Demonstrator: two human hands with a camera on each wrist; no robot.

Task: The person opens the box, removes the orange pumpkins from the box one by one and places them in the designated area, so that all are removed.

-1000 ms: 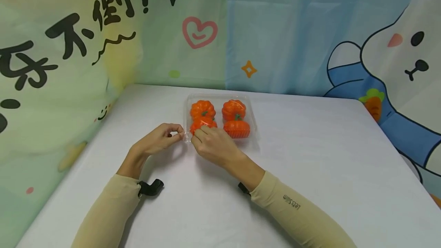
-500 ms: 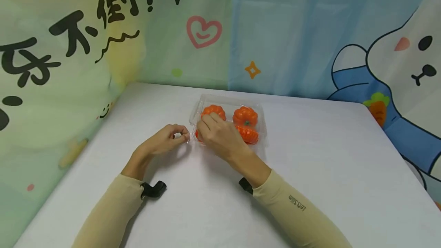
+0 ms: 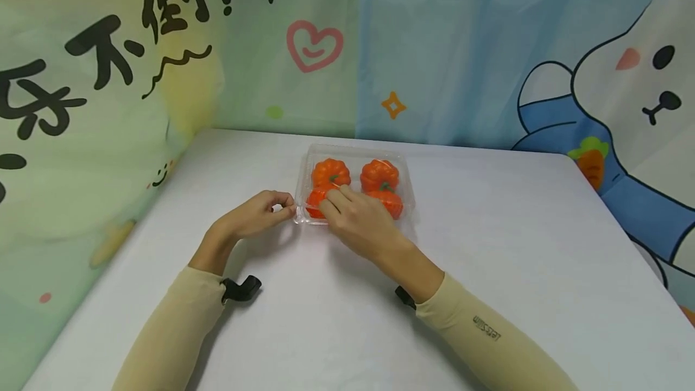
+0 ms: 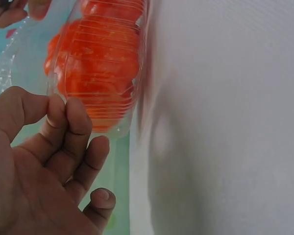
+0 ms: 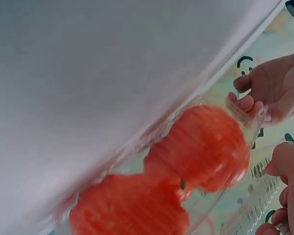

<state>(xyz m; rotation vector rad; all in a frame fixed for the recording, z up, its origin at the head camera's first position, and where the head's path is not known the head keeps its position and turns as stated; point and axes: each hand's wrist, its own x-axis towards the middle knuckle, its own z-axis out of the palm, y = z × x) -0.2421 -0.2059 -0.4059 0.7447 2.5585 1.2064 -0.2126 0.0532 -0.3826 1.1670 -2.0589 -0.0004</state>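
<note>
- Pinching: left hand [image 3: 259,213], thumb and finger, at the near-left corner of the clear box [image 4: 121,125].
- Right hand [image 3: 361,222] curled over the near side; fingertips look pinched on the lid [image 5: 255,201], partly hidden.
- Best done, I'd judge, with left pinch firm and lid guided evenly; thin plastic may flex or slip.
- Box sits toward the far edge of the white surface [image 3: 488,228]. Inside: four orange pumpkins [image 3: 330,171], two by two.

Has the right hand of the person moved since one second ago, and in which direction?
Yes. In the head view, the right hand has moved toward the picture's right, judged against the orange star printed on the backdrop.
</note>
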